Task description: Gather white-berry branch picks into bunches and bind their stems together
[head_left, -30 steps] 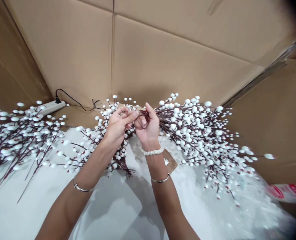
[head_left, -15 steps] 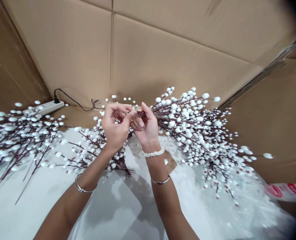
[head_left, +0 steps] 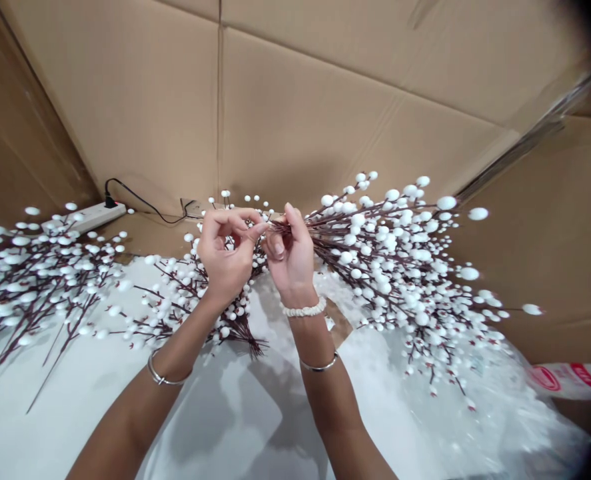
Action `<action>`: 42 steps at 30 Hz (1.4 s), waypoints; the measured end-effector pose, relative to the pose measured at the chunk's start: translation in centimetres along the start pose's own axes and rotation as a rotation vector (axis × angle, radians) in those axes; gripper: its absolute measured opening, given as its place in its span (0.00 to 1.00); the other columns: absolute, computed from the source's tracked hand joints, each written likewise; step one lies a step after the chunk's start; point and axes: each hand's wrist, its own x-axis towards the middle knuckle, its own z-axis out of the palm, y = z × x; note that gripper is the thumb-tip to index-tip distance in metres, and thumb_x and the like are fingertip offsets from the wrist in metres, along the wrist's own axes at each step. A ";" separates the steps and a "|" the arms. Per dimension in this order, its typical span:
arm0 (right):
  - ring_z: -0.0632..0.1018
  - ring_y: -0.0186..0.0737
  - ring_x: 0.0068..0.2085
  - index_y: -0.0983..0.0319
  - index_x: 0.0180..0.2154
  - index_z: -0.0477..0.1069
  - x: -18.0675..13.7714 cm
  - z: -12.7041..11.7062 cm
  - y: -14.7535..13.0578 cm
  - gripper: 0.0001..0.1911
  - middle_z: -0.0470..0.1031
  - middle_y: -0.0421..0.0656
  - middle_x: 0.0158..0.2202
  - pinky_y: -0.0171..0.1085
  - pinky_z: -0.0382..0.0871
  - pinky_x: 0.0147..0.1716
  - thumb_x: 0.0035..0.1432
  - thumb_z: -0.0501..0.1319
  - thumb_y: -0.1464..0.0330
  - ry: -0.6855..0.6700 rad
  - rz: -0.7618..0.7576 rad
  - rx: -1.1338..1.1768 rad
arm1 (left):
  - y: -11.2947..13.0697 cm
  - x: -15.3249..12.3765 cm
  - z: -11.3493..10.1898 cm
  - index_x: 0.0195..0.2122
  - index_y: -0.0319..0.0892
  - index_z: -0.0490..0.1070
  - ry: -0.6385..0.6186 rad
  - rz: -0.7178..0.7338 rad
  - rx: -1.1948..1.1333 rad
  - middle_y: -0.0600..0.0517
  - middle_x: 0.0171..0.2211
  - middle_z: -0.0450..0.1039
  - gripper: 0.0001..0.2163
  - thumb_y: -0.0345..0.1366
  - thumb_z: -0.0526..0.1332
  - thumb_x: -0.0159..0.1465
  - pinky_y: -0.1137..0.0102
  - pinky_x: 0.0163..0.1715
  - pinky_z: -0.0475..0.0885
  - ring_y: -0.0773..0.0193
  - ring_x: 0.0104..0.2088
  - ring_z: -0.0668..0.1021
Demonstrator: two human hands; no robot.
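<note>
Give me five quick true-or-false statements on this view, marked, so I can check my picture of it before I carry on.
1. The right hand holds a bundle of white-berried stems. True.
2. The left hand lies flat on the table. False: it is raised, thumb and index fingers pinched together by the stem ends.
3. The white wristband is on the left wrist. False: it is on the right wrist.
4. The power strip has a black plug in it. True.
5. A silver bangle circles each forearm. True.

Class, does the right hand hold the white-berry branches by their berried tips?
No, the right hand grips the white-berry branches near their bare ends; the berries fan out beyond.
</note>
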 end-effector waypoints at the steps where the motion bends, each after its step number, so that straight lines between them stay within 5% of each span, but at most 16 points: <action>1: 0.53 0.23 0.13 0.60 0.23 0.55 0.0 0.0 0.0 0.20 0.54 0.28 0.14 0.29 0.44 0.15 0.59 0.63 0.62 -0.008 -0.017 0.003 | -0.1 0.0 0.0 0.32 0.42 0.64 -0.001 0.008 0.002 0.56 0.29 0.76 0.14 0.27 0.71 0.57 0.75 0.32 0.72 0.70 0.32 0.80; 20: 0.52 0.24 0.13 0.59 0.24 0.55 -0.5 1.1 -0.4 0.17 0.54 0.28 0.14 0.30 0.45 0.15 0.59 0.60 0.64 0.123 0.015 -0.013 | 0.0 -0.1 0.2 0.31 0.42 0.62 0.042 0.065 -0.004 0.55 0.30 0.76 0.15 0.24 0.70 0.57 0.75 0.28 0.70 0.70 0.30 0.79; 42: 0.57 0.20 0.14 0.61 0.23 0.56 -0.6 0.8 -0.1 0.17 0.62 0.29 0.20 0.27 0.45 0.13 0.56 0.63 0.68 0.007 -0.051 -0.042 | 0.3 0.3 -0.1 0.29 0.42 0.60 0.011 0.088 0.011 0.55 0.30 0.76 0.15 0.24 0.68 0.59 0.76 0.29 0.71 0.70 0.32 0.79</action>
